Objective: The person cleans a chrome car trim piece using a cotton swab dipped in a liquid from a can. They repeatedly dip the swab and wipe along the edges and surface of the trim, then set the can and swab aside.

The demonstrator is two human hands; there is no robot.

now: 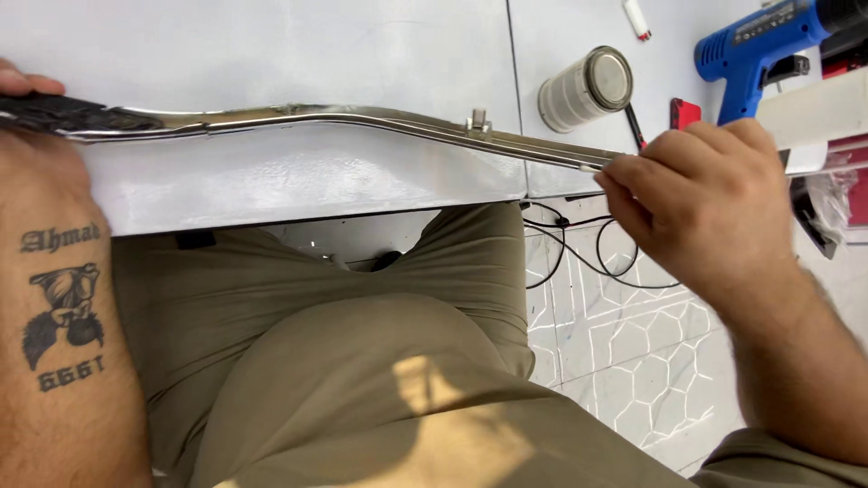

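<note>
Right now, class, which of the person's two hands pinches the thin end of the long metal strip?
The right hand pinches the metal strip's thin end; the left hand steadies its dark, wider end.

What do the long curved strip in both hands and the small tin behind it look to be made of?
Strip: likely polished or chromed metal, given its bright mirror-like glints; the dark left end is unclear. Tin: probably metal, with a dull silvery lid and pale ribbed side.

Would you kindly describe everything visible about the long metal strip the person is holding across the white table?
The metal trim strip is long, narrow and chrome-bright, lying along the front of the white table with a gentle bend. A small bracket stands on it right of middle. Its left end looks dark, under the left hand; the right hand pinches its right end.
</note>
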